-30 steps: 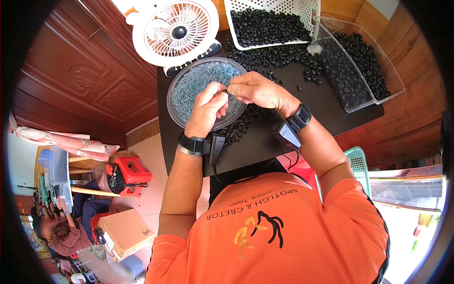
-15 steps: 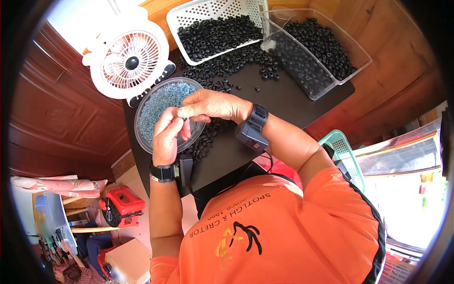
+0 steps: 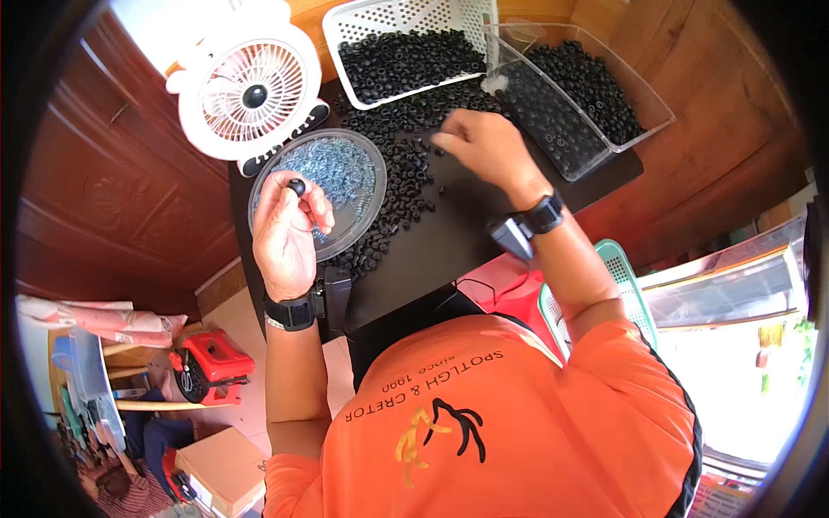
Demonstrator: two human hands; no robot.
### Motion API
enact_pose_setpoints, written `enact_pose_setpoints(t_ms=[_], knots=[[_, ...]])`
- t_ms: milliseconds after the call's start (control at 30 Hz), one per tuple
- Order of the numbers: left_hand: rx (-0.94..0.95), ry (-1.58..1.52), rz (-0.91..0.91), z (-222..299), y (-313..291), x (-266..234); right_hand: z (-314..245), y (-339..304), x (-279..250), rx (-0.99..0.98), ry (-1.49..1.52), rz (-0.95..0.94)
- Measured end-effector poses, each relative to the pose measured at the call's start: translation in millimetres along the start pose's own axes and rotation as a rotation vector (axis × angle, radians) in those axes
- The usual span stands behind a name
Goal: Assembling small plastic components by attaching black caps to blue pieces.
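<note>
My left hand (image 3: 287, 233) pinches a small black bead-like ring (image 3: 297, 186) between thumb and fingertips. It is raised over a round clear tub (image 3: 377, 203) holding many tiny pale-blue pieces (image 3: 324, 168). Farther right, my right hand (image 3: 494, 154) is above the dark table, at the edge of the loose black rings (image 3: 406, 168). Its fingers are curled and smeared by motion; a dark piece shows just under the fingertips, and whether they hold it I cannot make out.
A white perforated basket (image 3: 337, 60) of black rings stands at the back. Beside it is a clear plastic bin (image 3: 596, 164) with more. A white fan (image 3: 255, 97) stands at the left back of the table (image 3: 414, 268). A green basket (image 3: 635, 285) is by my right elbow.
My hands were together over the tub and are now apart. The right has moved right toward the loose rings; the left has moved slightly left, with the black ring now showing.
</note>
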State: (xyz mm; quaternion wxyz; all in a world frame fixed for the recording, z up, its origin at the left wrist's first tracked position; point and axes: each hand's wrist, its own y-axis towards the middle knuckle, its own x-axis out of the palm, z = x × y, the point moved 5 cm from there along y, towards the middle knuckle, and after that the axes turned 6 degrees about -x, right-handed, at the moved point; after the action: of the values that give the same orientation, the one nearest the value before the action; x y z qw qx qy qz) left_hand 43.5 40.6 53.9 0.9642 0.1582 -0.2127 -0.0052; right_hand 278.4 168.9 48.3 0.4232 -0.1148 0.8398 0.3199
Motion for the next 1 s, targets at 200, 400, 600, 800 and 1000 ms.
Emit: enact_pose_setpoints(t_ms=[200, 400, 600, 800, 1000], knots=[[0.060, 0.029, -0.001, 17.6, -31.5, 11.0, 40.7, -30.8, 15.2, -0.048, -0.191, -0.081], [-0.034, -0.063, 0.086, -16.5, -76.1, 2.1, 38.8, -28.1, 28.1, -0.141, -0.286, -0.145], [-0.096, -0.075, 0.194, -42.2, -99.3, -15.6, 28.2, -39.5, 18.6, -0.204, -0.237, -0.091], [-0.189, -0.013, 0.224, -51.5, -103.2, -12.8, 29.3, -35.8, 24.2, -0.194, -0.176, -0.083], [-0.211, 0.087, 0.109, -44.5, -98.7, 9.8, -39.1, -27.6, 28.1, 0.074, 0.803, -0.250]])
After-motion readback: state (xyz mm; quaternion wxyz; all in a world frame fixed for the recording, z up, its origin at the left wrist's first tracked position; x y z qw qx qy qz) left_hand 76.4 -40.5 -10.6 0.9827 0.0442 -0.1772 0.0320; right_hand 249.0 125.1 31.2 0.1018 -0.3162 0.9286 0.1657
